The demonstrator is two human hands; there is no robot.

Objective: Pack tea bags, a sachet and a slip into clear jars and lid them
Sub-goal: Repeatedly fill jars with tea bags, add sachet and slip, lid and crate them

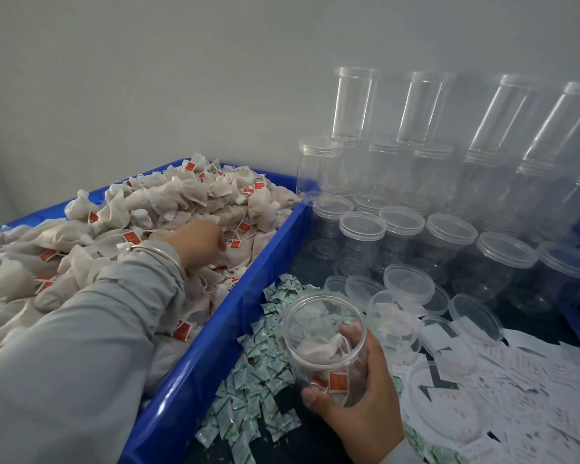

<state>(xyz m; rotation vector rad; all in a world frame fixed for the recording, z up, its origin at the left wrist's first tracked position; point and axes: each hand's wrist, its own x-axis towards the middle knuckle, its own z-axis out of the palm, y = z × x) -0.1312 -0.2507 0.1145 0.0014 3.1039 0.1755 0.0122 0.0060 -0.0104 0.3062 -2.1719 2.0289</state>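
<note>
Filling a jar w/ tea bags.
Right hand (359, 393) grips open clear plastic jar (325, 343); left hand (203, 241) fingers curled into white tea bags (168, 199) in blue plastic bin (195, 373), pinch unclear.

We've got a big blue crate (195, 373) filling the left half of the frame, heaped with tea bags (168, 209) with little red tags. Our left hand (201, 241) is down in the pile mid-frame, fingers curled into the bags, though we can't tell if it's got one. Lower centre, our right hand (359, 393) grips an open clear jar (322, 339), tilted toward the crate, with a few tea bags already inside. Green-and-white sachets (265, 373) are scattered just beside the crate, white slips (516, 390) spread across the lower right. Loose lids (409, 283) sit centre-right, and stacked empty jars (449, 182) fill the upper right against the wall.
</note>
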